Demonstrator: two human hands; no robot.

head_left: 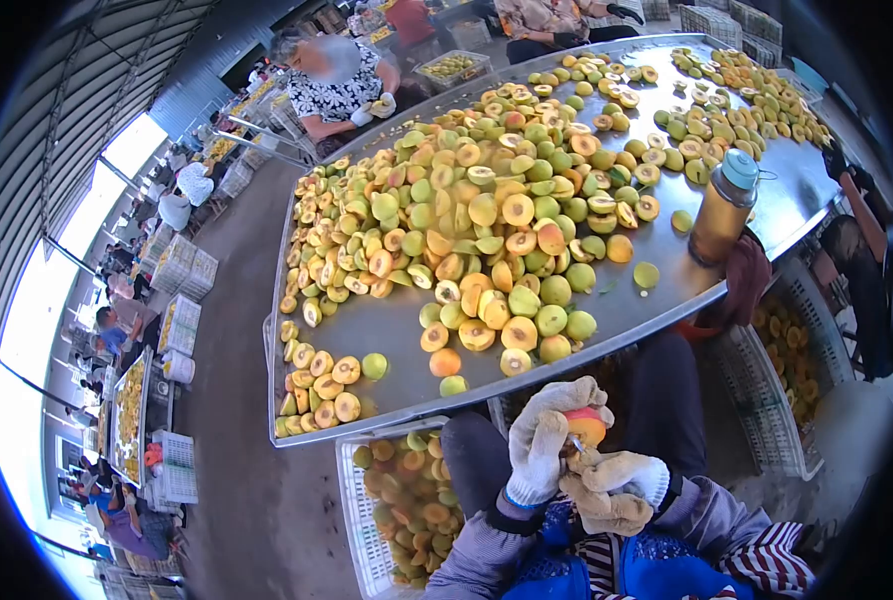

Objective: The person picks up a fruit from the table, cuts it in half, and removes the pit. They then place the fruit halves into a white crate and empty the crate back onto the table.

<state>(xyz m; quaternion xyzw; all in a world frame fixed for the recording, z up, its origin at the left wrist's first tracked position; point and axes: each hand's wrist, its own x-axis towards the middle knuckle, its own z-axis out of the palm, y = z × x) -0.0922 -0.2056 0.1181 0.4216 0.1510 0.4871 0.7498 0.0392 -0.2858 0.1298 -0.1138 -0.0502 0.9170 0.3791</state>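
Both hands wear pale knitted work gloves and meet above the lap, just off the table's front edge. My left hand point(546, 435) is wrapped round a red and yellow peach point(587, 428). Against the peach's lower side, my right hand point(616, 488) is closed on a small metal tool point(575, 442), of which only the shiny end shows. A large heap of green and yellow peaches point(481, 210), many of them halved with pits showing, lies on the metal table point(406, 390). Halved peaches point(324, 385) form a small group at its left corner.
Below the table's front edge stands a white crate point(366, 540) of peach halves; another crate point(816, 460) is at the right. A bottle point(722, 210) stands near the table's right edge. Co-workers point(334, 95) sit across the table. A dark-gloved arm point(856, 195) reaches in at the right.
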